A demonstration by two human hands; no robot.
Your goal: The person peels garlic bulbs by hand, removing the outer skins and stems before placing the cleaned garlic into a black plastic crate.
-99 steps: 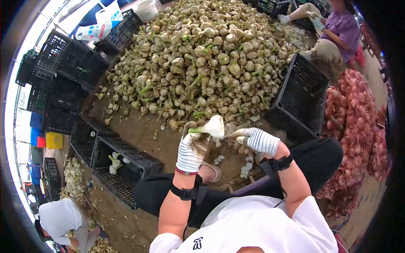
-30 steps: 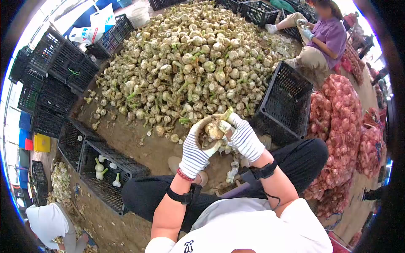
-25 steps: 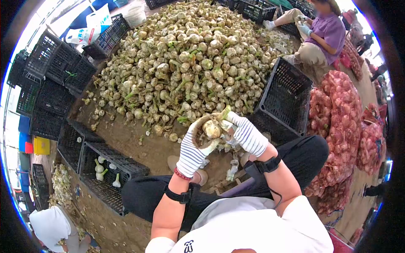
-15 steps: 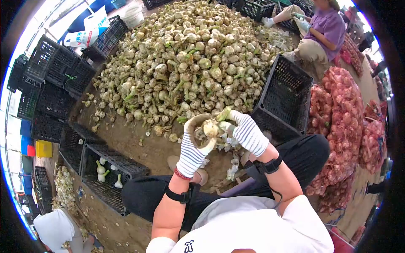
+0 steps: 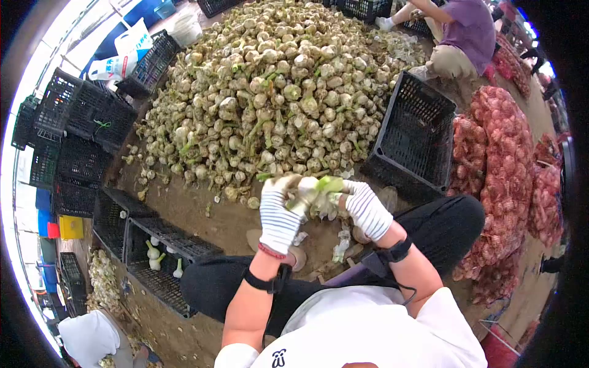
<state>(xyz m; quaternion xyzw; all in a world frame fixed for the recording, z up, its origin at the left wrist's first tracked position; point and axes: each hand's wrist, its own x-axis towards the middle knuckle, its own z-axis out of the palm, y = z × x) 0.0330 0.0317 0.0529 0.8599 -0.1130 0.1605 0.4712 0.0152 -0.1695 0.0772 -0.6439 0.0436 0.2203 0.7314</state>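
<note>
Seen from above, the person's 2 bare forearms reach forward and slant toward each other, the gloved left hand and gloved right hand close together and facing each other in front of the body, fingers curled in and partly blurred.

Looks bright across the garlic heap, with soft shadows. Burns out to white glare at the wall left of the heap. Smears with motion at the gloved fingers and held garlic on its near side. Curves fisheye-style around it, black at the corners.
</note>
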